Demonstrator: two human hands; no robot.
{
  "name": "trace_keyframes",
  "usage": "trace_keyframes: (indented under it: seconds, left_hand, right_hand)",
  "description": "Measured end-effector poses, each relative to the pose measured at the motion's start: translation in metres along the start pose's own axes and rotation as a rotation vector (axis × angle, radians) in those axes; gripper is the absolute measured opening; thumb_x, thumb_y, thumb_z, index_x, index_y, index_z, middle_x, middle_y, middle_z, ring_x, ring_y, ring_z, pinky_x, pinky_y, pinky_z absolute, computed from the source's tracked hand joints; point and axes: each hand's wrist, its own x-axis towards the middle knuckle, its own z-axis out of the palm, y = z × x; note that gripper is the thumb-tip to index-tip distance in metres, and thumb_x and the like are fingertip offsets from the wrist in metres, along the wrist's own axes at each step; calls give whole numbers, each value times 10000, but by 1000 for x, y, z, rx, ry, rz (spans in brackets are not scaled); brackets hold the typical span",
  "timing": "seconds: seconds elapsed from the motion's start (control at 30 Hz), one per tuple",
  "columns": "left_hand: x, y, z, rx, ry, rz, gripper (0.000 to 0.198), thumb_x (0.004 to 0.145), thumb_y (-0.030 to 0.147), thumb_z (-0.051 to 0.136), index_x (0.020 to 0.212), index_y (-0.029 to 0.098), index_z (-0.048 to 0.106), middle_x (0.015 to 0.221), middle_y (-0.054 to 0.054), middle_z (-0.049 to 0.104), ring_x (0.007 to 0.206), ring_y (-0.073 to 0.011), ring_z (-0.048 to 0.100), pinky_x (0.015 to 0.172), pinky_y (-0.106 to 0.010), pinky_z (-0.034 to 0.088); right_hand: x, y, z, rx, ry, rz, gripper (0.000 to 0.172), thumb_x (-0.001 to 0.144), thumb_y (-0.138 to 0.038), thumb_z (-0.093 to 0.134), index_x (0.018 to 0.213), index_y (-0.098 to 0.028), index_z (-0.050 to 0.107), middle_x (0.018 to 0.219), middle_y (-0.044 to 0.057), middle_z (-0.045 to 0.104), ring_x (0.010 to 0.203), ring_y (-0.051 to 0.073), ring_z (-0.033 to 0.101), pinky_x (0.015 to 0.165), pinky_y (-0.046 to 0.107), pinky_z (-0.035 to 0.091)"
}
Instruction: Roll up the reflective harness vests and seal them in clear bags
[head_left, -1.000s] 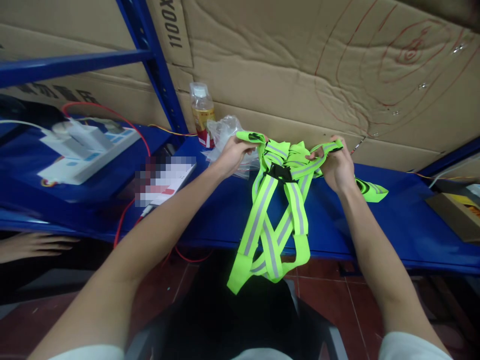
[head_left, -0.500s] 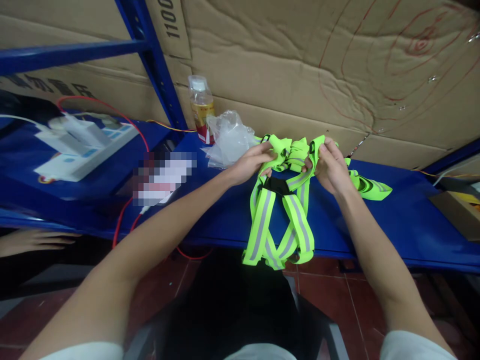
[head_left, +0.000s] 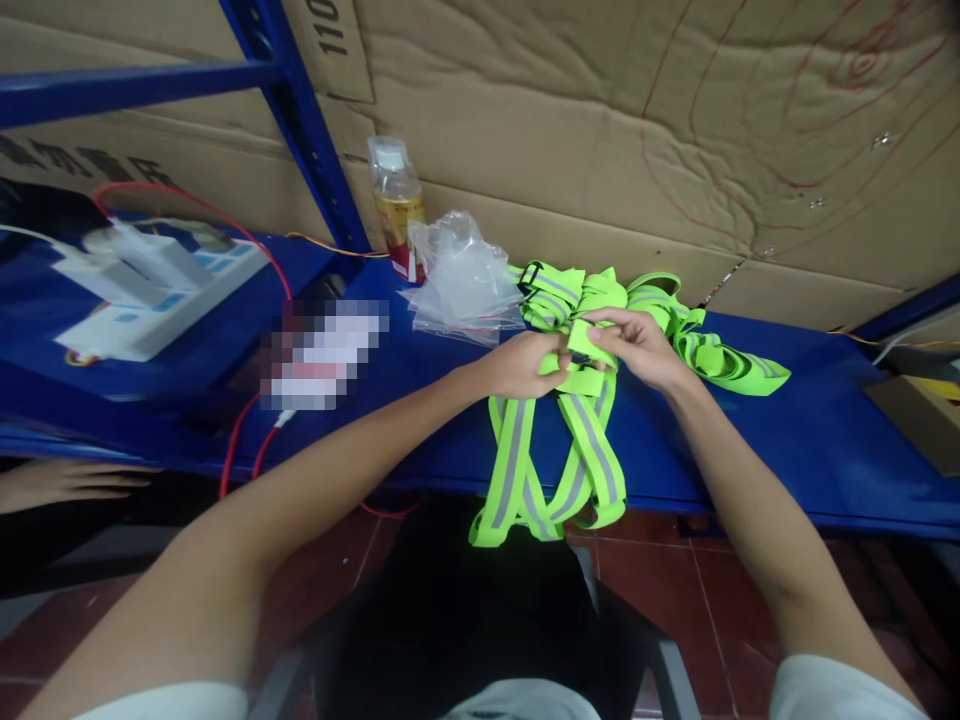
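A neon-yellow reflective vest (head_left: 513, 465) made of straps with grey stripes hangs partly over the front edge of the blue table (head_left: 442, 420). My left hand (head_left: 527, 364) is closed on its upper straps. My right hand (head_left: 637, 342) pinches a strap end right beside it, so the two hands nearly meet. A small dark piece, perhaps a buckle, shows between the fingers; they partly hide it. Behind the hands lie more bundled reflective straps (head_left: 553, 294), and another bundle (head_left: 735, 368) rests to the right.
Clear plastic bags (head_left: 461, 275) and a bottle (head_left: 399, 215) stand at the back against the cardboard. A white power strip (head_left: 161, 315) with plugs and a red cable (head_left: 232, 440) are on the left. Another person's hand (head_left: 71, 482) shows at far left. A cardboard box (head_left: 911, 415) sits at right.
My hands have come together from apart, bringing the strap ends to the middle and lower over the vest. The black centre piece that showed before is now covered.
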Motion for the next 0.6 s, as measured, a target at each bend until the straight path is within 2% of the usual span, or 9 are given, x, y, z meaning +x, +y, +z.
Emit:
trace_keyframes:
  seconds: [0.13, 0.27, 0.33, 0.43, 0.6]
  left_hand:
    - [-3, -1, -6, 10, -94, 160, 351, 788, 227, 724, 1139, 218, 733, 1125, -83, 771, 1066, -285, 726, 999, -423, 537]
    - [-6, -7, -14, 121, -102, 163, 635, 674, 262, 823, 1298, 230, 714, 1267, -126, 732, 1232, -370, 657, 1111, -534, 497]
    - [-7, -9, -16, 121, -123, 154, 624, 693, 263, 821, 1307, 230, 715, 1285, -129, 709, 1244, -366, 652, 1109, -535, 506]
    - [-6, -12, -18, 110, -135, 156, 495, 771, 236, 762, 1264, 234, 727, 1305, -121, 683, 1243, -332, 659, 1106, -495, 515]
    - [-4, -17, -15, 167, -45, 65, 474, 832, 289, 763, 1281, 170, 667, 1260, -154, 696, 1236, -342, 657, 1101, -478, 509]
  right_hand:
    - [-4, 0, 1, -111, -112, 36, 551, 839, -680, 841, 1180, -249, 803, 684, 5, 770, 548, 190, 693, 570, 325, 565]
    - [-4, -1, 0, -169, -119, 54, 587, 834, -724, 819, 1173, -245, 818, 655, 16, 772, 545, 221, 703, 568, 357, 583]
    - [-4, -1, 0, -152, -77, 45, 574, 828, -712, 831, 1156, -241, 818, 632, 9, 762, 541, 219, 707, 563, 350, 584]
    - [-4, -2, 1, -95, -17, 18, 522, 808, -674, 869, 1107, -250, 812, 622, -6, 753, 534, 212, 713, 559, 342, 594]
    - [-2, 3, 1, -159, -10, 24, 499, 833, -646, 855, 1113, -236, 800, 642, -3, 744, 538, 216, 718, 520, 326, 567]
